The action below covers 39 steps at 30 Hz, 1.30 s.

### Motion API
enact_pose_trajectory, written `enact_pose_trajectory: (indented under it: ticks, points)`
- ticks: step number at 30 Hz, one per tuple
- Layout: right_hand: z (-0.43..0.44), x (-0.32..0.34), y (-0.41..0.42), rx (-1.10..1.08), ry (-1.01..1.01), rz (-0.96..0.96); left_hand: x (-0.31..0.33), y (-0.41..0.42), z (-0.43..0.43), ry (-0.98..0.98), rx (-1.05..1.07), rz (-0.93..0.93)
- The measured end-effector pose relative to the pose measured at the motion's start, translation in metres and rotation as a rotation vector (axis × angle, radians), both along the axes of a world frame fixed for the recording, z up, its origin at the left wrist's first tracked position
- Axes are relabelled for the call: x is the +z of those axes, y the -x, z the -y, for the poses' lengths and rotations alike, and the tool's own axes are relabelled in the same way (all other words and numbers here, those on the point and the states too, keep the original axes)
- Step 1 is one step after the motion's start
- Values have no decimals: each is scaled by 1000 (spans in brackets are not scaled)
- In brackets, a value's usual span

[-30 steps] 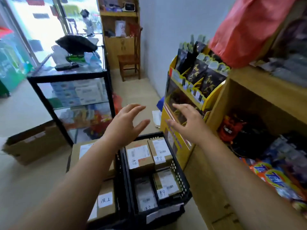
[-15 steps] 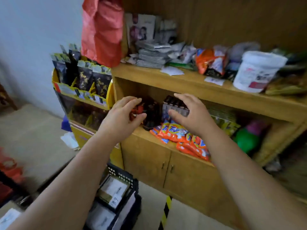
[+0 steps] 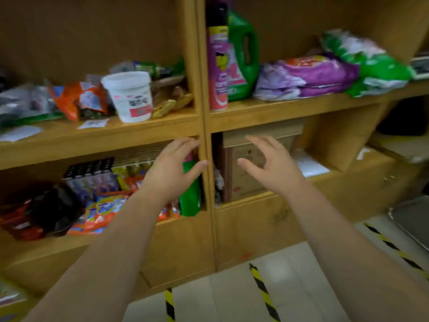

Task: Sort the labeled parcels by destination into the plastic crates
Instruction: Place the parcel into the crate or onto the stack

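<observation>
Left hand (image 3: 171,169) and right hand (image 3: 275,169), both spread and empty, before the tan wooden shelf (image 3: 278,112); no parcel visible, so locate one first.

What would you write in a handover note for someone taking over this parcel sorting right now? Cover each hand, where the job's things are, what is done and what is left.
Left hand: open, empty, raised before the wooden shelf's upright.
Right hand: open, empty, held before a cardboard box in the lower right compartment.
Job's things: no labelled parcel or crate in view; only shop goods on the shelves.
Done: cannot be judged from this view.
Left: probably fetch the next parcel, perhaps that box, though no label shows on it, and put it in its crate.
</observation>
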State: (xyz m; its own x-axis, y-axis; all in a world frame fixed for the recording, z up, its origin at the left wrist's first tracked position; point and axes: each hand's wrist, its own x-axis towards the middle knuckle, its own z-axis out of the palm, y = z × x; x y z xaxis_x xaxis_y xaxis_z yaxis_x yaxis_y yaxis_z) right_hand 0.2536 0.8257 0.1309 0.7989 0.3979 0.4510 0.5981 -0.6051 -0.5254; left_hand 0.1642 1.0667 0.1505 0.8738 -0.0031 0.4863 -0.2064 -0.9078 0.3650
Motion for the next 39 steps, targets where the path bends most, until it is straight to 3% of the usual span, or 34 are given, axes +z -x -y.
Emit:
enact_pose_trajectory:
  ticks: [9, 20, 31, 39]
  points:
    - [216, 5, 5, -461, -10, 19, 6, -110, 210, 11, -422, -19]
    - [366, 15, 69, -1087, 46, -64, -6, -189, 427, 109, -1062, -46]
    - [455, 10, 215, -1634, 36, -87, -14, -104, 630, 96, -1605, -102]
    - [546, -4, 311, -1752, -15, -75, -16, -11, 756, 51, -1759, -84]
